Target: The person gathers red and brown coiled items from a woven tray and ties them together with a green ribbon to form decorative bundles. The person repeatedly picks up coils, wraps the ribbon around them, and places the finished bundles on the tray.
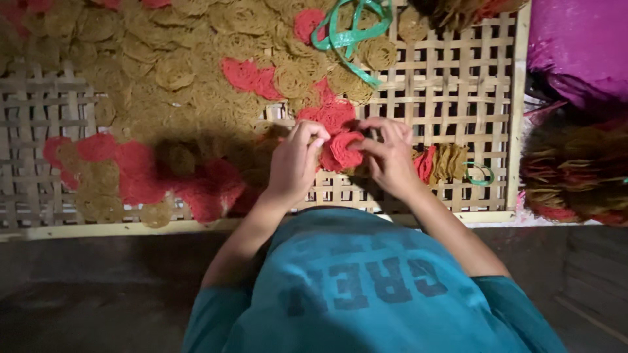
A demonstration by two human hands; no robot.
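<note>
- Left hand (296,162) and right hand (387,157) both pinched on a small stack of red crackers (340,151), over the near middle of a woven bamboo tray (458,98).
- Stack's underside hidden by fingers.
- Loose tan and red crackers (176,72) heaped far left, partly in shadow.
- Green plastic string (350,33) at far edge, cut off.
- Bundled crackers (575,173) right, blurred.
</note>
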